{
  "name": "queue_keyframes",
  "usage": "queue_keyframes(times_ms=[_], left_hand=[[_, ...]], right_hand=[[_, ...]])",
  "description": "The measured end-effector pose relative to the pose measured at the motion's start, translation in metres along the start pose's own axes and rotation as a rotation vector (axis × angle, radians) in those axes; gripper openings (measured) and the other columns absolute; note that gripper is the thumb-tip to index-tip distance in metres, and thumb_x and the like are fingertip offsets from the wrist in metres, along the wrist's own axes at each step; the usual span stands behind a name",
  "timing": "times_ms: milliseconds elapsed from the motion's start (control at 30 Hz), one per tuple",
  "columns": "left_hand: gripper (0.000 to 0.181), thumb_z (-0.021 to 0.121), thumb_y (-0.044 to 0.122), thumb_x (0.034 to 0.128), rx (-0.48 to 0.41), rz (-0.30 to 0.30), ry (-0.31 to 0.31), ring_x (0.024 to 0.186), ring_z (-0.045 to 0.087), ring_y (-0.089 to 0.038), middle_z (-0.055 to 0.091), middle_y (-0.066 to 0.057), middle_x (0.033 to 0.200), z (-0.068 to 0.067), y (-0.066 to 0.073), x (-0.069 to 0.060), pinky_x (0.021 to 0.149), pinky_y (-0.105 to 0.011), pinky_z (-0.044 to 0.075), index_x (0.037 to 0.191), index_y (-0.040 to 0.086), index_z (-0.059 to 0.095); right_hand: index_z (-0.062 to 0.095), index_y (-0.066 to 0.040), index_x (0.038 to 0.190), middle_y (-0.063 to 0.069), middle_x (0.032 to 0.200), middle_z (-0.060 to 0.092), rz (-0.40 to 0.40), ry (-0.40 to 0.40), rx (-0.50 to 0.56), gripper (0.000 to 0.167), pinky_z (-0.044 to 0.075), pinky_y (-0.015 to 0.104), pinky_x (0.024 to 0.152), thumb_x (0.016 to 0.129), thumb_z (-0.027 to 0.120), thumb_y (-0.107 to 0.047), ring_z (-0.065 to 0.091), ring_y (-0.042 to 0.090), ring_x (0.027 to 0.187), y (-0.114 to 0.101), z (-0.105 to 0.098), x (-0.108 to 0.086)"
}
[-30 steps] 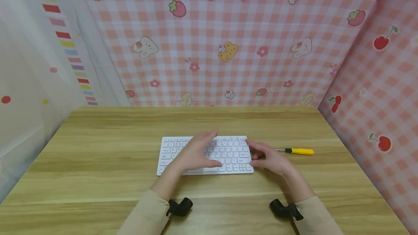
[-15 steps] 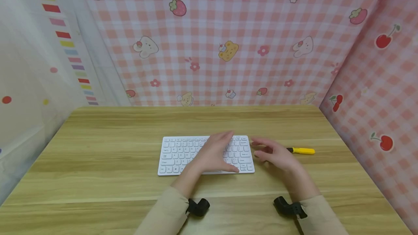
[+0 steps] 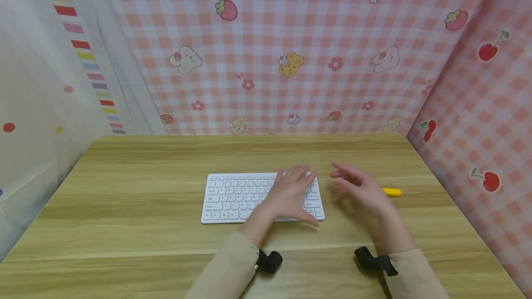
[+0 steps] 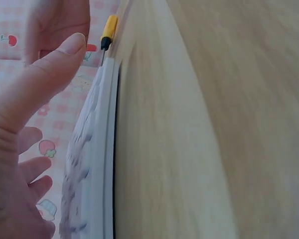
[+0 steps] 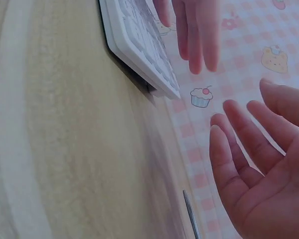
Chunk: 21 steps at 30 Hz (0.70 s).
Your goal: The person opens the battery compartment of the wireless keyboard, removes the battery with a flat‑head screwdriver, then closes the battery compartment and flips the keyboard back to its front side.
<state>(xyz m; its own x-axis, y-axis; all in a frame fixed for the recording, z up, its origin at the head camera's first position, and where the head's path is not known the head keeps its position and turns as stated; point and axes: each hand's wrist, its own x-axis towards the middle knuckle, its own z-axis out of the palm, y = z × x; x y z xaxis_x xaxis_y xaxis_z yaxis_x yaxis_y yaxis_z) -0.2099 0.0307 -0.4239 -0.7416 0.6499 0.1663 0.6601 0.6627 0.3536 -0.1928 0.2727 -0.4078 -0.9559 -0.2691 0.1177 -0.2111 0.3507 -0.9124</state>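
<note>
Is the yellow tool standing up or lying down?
Lying down: its yellow handle lies flat on the table, partly hidden by the right hand.

lit softly and evenly in the head view, with faint sheen on the tabletop [image 3: 307,269] toward its front edge, soft shadow below the right hand [image 3: 360,189] and slight blur there. greyer in both wrist views, with the keyboard [image 4: 87,154] smeared in the left.
</note>
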Motion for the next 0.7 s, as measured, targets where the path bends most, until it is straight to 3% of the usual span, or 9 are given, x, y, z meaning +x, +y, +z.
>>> queue_keyframes(times_ms=[167, 500, 700], left_hand=[[0.122, 0.084, 0.071, 0.0571, 0.039, -0.016, -0.043, 0.149, 0.018, -0.029, 0.022, -0.013, 0.162, 0.006, 0.004, 0.006, 0.117, -0.058, 0.008, 0.155, 0.016, 0.035], [0.115, 0.081, 0.073, 0.0574, 0.169, -0.024, -0.086, 0.147, 0.021, -0.03, 0.025, -0.014, 0.161, 0.01, 0.004, 0.01, 0.119, -0.051, 0.011, 0.152, 0.021, 0.042], [0.106, 0.082, 0.07, 0.0602, 0.164, -0.01, -0.071, 0.143, 0.027, -0.027, 0.031, -0.01, 0.158, 0.011, 0.004, 0.012, 0.117, -0.049, 0.016, 0.15, 0.025, 0.046]], right_hand=[[0.044, 0.003, 0.146, 0.029, 0.128, 0.058, -0.008, 0.02, 0.031, 0.049, 0.056, 0.034, 0.085, 0.101, 0.057, -0.011, 0.063, 0.008, 0.101, -0.001, -0.003, 0.0], [0.044, 0.003, 0.146, 0.022, 0.123, 0.062, -0.02, 0.046, 0.041, 0.049, 0.056, 0.034, 0.083, 0.102, 0.057, -0.014, 0.064, 0.011, 0.1, 0.0, -0.007, 0.002], [0.043, 0.004, 0.146, 0.012, 0.119, 0.066, -0.006, 0.059, 0.054, 0.05, 0.057, 0.035, 0.081, 0.102, 0.057, -0.016, 0.065, 0.01, 0.098, 0.0, -0.01, 0.002]])
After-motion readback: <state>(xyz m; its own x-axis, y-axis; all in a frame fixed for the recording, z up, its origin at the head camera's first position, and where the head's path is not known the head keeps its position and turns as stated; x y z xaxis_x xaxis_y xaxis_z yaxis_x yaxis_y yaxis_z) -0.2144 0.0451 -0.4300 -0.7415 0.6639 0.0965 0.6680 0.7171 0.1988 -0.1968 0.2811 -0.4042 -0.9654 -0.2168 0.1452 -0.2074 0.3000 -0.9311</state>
